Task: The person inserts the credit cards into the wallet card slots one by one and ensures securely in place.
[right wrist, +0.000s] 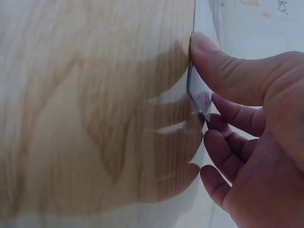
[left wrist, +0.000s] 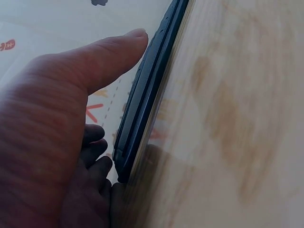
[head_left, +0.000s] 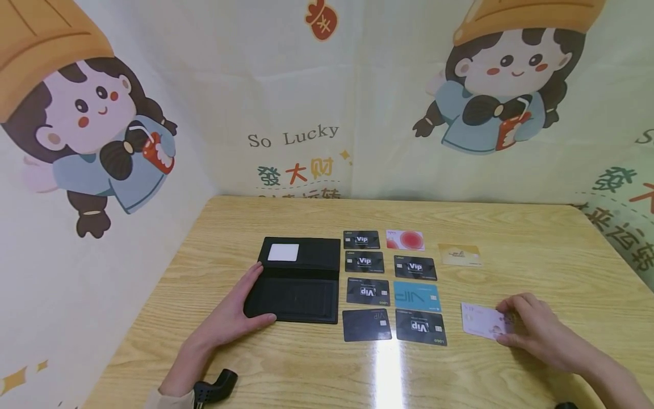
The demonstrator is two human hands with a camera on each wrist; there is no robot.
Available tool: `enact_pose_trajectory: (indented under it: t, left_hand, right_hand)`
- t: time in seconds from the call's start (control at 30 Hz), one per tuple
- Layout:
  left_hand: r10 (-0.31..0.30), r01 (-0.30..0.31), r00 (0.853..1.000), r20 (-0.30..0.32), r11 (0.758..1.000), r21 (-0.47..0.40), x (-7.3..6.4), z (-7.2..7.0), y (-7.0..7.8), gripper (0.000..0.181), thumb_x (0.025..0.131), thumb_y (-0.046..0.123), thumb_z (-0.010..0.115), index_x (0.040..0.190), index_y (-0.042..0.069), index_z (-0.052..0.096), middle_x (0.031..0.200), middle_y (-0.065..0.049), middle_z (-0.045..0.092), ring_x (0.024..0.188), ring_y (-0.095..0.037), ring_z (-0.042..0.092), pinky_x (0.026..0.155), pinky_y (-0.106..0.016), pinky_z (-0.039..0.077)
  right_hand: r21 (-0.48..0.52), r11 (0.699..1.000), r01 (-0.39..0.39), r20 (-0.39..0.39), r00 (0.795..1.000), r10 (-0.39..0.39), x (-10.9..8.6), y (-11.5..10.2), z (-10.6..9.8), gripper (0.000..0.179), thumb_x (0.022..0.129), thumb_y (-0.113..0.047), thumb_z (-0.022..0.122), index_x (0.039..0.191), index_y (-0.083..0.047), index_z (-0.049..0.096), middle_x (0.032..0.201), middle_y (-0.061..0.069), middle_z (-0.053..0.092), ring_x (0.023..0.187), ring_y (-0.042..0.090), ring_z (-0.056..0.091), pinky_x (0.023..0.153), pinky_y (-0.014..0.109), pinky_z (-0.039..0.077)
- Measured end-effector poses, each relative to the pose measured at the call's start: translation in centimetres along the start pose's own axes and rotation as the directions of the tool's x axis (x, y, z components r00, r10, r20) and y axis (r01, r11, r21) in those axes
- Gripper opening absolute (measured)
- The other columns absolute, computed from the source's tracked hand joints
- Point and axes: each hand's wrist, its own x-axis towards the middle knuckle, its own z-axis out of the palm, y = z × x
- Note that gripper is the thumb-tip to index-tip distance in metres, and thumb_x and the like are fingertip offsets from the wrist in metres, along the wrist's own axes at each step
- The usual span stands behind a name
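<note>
Head view: right hand [head_left: 544,334] pinches the lilac card [head_left: 482,320] right of the nearest black Vip card [head_left: 420,328] — an edge-only hold might slip — while the left hand [head_left: 230,318], thumb spread, touches the bifold wallet [head_left: 293,298].

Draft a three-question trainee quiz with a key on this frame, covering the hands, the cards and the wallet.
1. Multiple choice: what does the right hand pinch?
A) a gold card
B) a pale card
C) a card with a red circle

2. True or false: the left hand grips the gold card.

3. Short answer: in the head view, what lies directly below the blue card?

Key:
1. B.
2. False; it touches the edge of the open black wallet.
3. A black Vip card, its lettering upside down.
</note>
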Motion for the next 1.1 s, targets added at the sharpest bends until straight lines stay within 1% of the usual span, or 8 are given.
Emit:
enact_pose_trajectory:
  t: [0.17, 0.23, 0.4, 0.6, 0.77, 0.9, 1.0, 1.1]
  left_hand:
    - [0.014, -0.014, 1.000, -0.001, 1.000, -0.006, -0.04, -0.11, 0.05, 0.109, 0.081, 0.049, 0.083, 0.162, 0.011, 0.021, 0.167, -0.012, 0.016, 0.150, -0.037, 0.018, 0.115, -0.063, 0.023]
    - [0.020, -0.020, 1.000, -0.002, 1.000, -0.012, -0.08, -0.15, 0.06, 0.108, 0.081, 0.048, 0.083, 0.162, 0.011, 0.021, 0.167, -0.012, 0.016, 0.150, -0.036, 0.018, 0.115, -0.062, 0.023]
    - [0.023, -0.023, 1.000, -0.001, 1.000, -0.010, -0.10, -0.21, 0.10, 0.108, 0.081, 0.048, 0.083, 0.162, 0.010, 0.021, 0.167, -0.012, 0.016, 0.150, -0.036, 0.018, 0.115, -0.062, 0.024]
    - [0.025, -0.025, 1.000, -0.002, 1.000, -0.013, -0.15, -0.22, 0.10, 0.108, 0.081, 0.047, 0.083, 0.162, 0.010, 0.021, 0.167, -0.012, 0.016, 0.150, -0.036, 0.018, 0.115, -0.062, 0.023]
    - [0.023, -0.024, 1.000, -0.002, 1.000, -0.014, -0.20, -0.20, 0.08, 0.108, 0.081, 0.047, 0.083, 0.162, 0.010, 0.021, 0.167, -0.012, 0.016, 0.150, -0.036, 0.018, 0.115, -0.063, 0.023]
    - [0.028, -0.028, 1.000, -0.004, 1.000, -0.013, -0.19, -0.14, 0.10, 0.108, 0.081, 0.047, 0.083, 0.161, 0.009, 0.021, 0.166, -0.013, 0.017, 0.150, -0.037, 0.018, 0.114, -0.063, 0.023]
    - [0.028, -0.028, 1.000, -0.001, 1.000, -0.014, -0.17, -0.11, 0.09, 0.108, 0.081, 0.047, 0.083, 0.161, 0.009, 0.021, 0.166, -0.013, 0.017, 0.150, -0.037, 0.018, 0.114, -0.063, 0.023]
    - [0.023, -0.023, 1.000, 0.002, 1.000, -0.017, -0.18, -0.13, 0.11, 0.109, 0.081, 0.048, 0.083, 0.162, 0.010, 0.021, 0.167, -0.012, 0.016, 0.150, -0.037, 0.018, 0.115, -0.063, 0.023]
  right_hand:
    - [-0.007, 1.000, -0.009, 0.015, 1.000, 0.009, 0.02, -0.02, -0.14, 0.049, 0.071, -0.018, 0.092, 0.106, -0.003, 0.061, 0.103, 0.003, 0.059, 0.092, 0.021, 0.054, 0.074, 0.026, 0.039]
    - [0.013, 1.000, -0.019, 0.023, 1.000, 0.019, 0.01, -0.15, -0.24, 0.049, 0.071, -0.018, 0.092, 0.107, -0.002, 0.061, 0.103, 0.002, 0.059, 0.091, 0.014, 0.053, 0.073, 0.026, 0.042]
    - [0.067, 0.998, 0.007, -0.018, 1.000, -0.006, -0.19, -0.23, -0.14, 0.049, 0.069, -0.012, 0.093, 0.107, -0.003, 0.062, 0.101, 0.000, 0.058, 0.088, 0.001, 0.047, 0.069, 0.022, 0.044]
    - [0.071, 0.997, 0.039, -0.039, 0.999, -0.036, -0.35, -0.04, -0.13, 0.050, 0.070, -0.012, 0.092, 0.109, -0.008, 0.062, 0.098, -0.005, 0.057, 0.083, -0.001, 0.046, 0.065, 0.023, 0.044]
    - [0.127, 0.991, -0.053, 0.072, 0.996, 0.044, -0.32, -0.22, -0.55, 0.049, 0.078, -0.017, 0.088, 0.116, -0.010, 0.058, 0.090, -0.006, 0.055, 0.075, 0.001, 0.044, 0.062, 0.023, 0.039]
    - [0.140, 0.981, -0.133, 0.151, 0.982, 0.112, -0.24, -0.40, -0.84, 0.051, 0.082, -0.022, 0.086, 0.122, -0.007, 0.058, 0.096, -0.002, 0.058, 0.077, 0.003, 0.046, 0.064, 0.023, 0.043]
    - [0.168, 0.977, -0.133, 0.138, 0.984, 0.110, -0.30, -0.49, -0.83, 0.053, 0.081, -0.020, 0.087, 0.123, -0.004, 0.059, 0.102, 0.000, 0.060, 0.080, 0.002, 0.048, 0.066, 0.022, 0.046]
    - [0.221, 0.970, -0.099, 0.088, 0.993, 0.081, -0.54, -0.53, -0.73, 0.055, 0.079, -0.015, 0.088, 0.124, 0.001, 0.059, 0.107, 0.003, 0.061, 0.084, 0.000, 0.050, 0.068, 0.015, 0.044]
